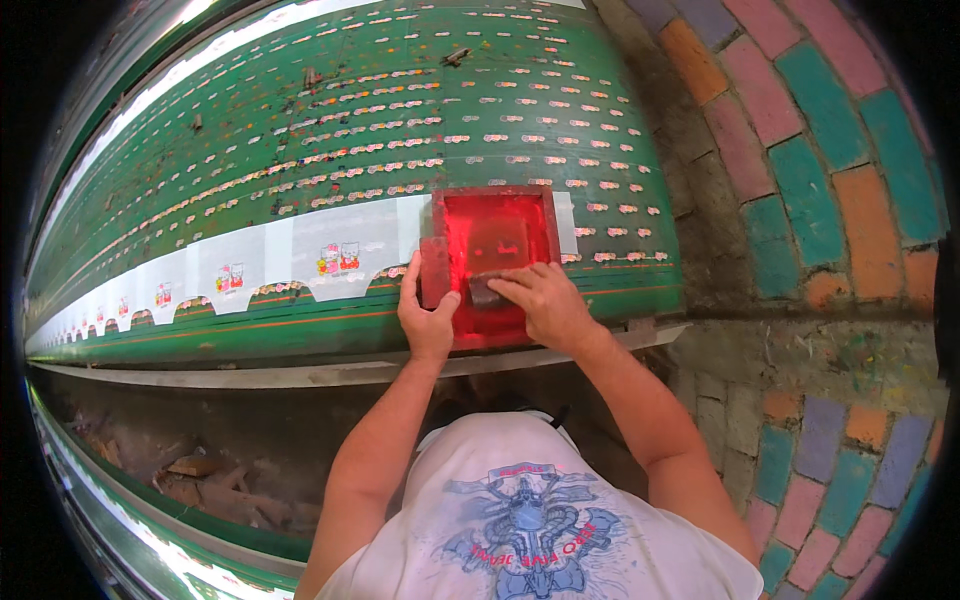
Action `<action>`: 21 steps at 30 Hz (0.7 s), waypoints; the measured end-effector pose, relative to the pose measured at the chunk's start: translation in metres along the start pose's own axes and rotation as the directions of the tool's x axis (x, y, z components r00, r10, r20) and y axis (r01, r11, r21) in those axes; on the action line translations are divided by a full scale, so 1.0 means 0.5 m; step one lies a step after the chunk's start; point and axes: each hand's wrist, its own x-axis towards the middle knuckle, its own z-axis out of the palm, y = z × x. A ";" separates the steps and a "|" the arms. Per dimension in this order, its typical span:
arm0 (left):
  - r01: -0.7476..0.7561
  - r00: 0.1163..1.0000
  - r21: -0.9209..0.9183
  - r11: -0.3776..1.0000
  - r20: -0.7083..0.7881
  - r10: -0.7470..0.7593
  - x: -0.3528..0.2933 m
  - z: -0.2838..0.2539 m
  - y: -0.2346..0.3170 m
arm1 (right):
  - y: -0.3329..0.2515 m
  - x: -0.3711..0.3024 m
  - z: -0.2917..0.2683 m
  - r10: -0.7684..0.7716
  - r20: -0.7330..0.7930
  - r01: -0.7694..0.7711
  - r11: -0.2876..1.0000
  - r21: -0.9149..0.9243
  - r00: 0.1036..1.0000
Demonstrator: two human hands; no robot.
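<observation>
A screen printing frame with dark red wooden sides lies flat on the green table, over the right end of a strip of white fabric pieces. Red ink covers its mesh, and a darker patch shows in the middle. My left hand grips the frame's left side by a reddish block, thumb toward the mesh. In my right hand is a small dark squeegee, pressed on the inked mesh near the frame's lower half. Printed cartoon figures show on the white pieces left of the frame.
The long green table carries rows of small printed marks and scraps of debris. A pale ledge runs along its near edge. Another green table lies at lower left, with rubbish on the floor between. Coloured paving bricks are at right.
</observation>
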 end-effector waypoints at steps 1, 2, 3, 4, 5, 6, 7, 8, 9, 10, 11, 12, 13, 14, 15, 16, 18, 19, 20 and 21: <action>0.017 1.000 -0.046 0.999 0.001 -0.017 0.002 -0.003 -0.001 | -0.015 -0.014 0.001 0.002 0.003 -0.002 1.000 0.011 1.000; -0.027 1.000 -0.005 1.000 0.006 0.027 0.010 -0.004 -0.004 | -0.025 -0.019 -0.001 -0.003 -0.002 0.004 1.000 0.015 1.000; -0.038 0.999 0.041 0.998 0.000 0.038 0.016 -0.001 -0.007 | -0.033 -0.025 -0.004 -0.009 -0.006 0.009 1.000 0.019 1.000; -0.049 0.999 0.087 0.995 -0.005 0.050 0.019 0.003 -0.010 | -0.037 -0.035 -0.003 0.004 0.010 -0.004 1.000 0.016 1.000; -0.062 0.998 0.136 0.989 -0.010 0.064 0.023 0.006 -0.006 | -0.046 -0.040 -0.007 0.009 0.021 -0.009 1.000 0.014 1.000; -0.091 0.996 0.206 0.974 0.003 0.093 0.023 0.011 -0.002 | -0.055 -0.044 -0.013 0.013 0.032 -0.014 1.000 0.012 0.999; -0.120 0.993 0.273 0.954 0.015 0.121 0.022 0.017 0.003 | -0.060 -0.051 -0.020 0.017 0.045 -0.017 1.000 0.010 0.999; -0.149 0.988 0.347 0.926 0.026 0.150 0.023 0.017 0.009 | -0.061 -0.058 -0.020 0.005 0.077 -0.004 1.000 -0.012 0.997; -0.156 0.987 0.366 0.918 0.021 0.160 0.025 0.020 0.009 | -0.062 -0.066 -0.024 0.003 0.097 -0.003 1.000 0.005 0.995; -0.162 0.985 0.384 0.909 0.014 0.170 0.026 0.027 0.004 | -0.062 -0.074 -0.029 -0.002 0.118 -0.001 1.000 0.021 0.993; -0.163 0.984 0.409 0.898 0.005 0.177 0.027 0.028 0.003 | -0.062 -0.080 -0.032 -0.008 0.141 0.002 0.999 0.045 0.990; -0.151 0.986 0.396 0.906 -0.005 0.166 0.029 0.030 0.001 | -0.050 -0.087 -0.033 -0.008 0.170 -0.008 0.995 0.095 0.985; -0.137 0.988 0.382 0.914 -0.019 0.156 0.030 0.033 0.000 | -0.033 -0.091 -0.043 -0.030 0.114 0.012 0.988 0.155 0.993; -0.121 0.989 0.370 0.921 -0.035 0.144 0.030 0.034 -0.001 | -0.017 -0.091 -0.053 -0.049 0.059 0.035 0.975 0.218 0.997; -0.119 0.987 0.331 0.936 -0.064 0.148 0.026 0.039 0.016 | 0.008 -0.097 -0.065 -0.057 -0.001 0.055 0.958 0.282 0.998; -0.118 0.984 0.291 0.949 -0.096 0.152 0.016 0.041 0.035 | 0.041 -0.099 -0.083 -0.013 -0.076 0.029 0.975 0.220 0.997; -0.152 0.958 0.310 0.938 -0.186 0.217 0.001 0.040 0.085 | 0.129 -0.109 -0.123 0.066 -0.218 -0.041 0.992 0.116 0.974; -0.149 0.940 0.335 0.930 -0.244 0.238 0.000 0.027 0.104 | 0.183 -0.112 -0.140 0.112 -0.271 -0.081 0.989 0.120 0.956; -0.151 0.899 0.348 0.925 -0.340 0.275 -0.004 0.016 0.120 | 0.239 -0.113 -0.157 0.152 -0.319 -0.117 0.985 0.126 0.935; -0.130 0.862 0.311 0.941 -0.434 0.263 -0.009 0.003 0.141 | 0.288 -0.115 -0.177 0.112 -0.326 -0.105 0.994 0.038 0.939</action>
